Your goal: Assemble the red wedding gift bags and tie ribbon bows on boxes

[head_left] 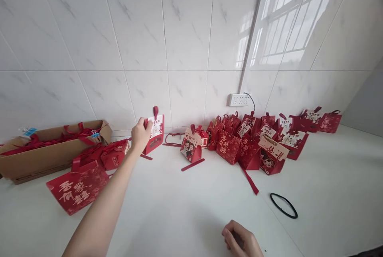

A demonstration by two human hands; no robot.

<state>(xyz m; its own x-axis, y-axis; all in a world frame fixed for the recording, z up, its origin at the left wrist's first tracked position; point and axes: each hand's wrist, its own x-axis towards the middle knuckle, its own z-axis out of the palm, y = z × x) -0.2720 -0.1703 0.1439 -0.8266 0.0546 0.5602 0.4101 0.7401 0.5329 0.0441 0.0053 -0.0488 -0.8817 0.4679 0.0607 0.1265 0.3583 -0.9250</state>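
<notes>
My left hand point(141, 133) reaches forward near the wall, its fingers closed on the upper left edge of a red gift box point(154, 142). That box has a white printed tag and a red ribbon loop on top. My right hand point(241, 239) rests low near the front of the table in a loose fist, with nothing visible in its fingers. Right of the held box stands a small red gift box point(193, 154) with a pink printed flap. A flat red ribbon strip point(193, 164) lies just in front of it.
An open cardboard box point(44, 164) with red ribbons inside sits at the left. Beside it lie a large red box point(78, 188) and a smaller red box point(116, 155). Several red gift boxes point(229, 145) crowd the right. A black band point(283, 206) lies before them. A power strip point(239, 99) hangs behind.
</notes>
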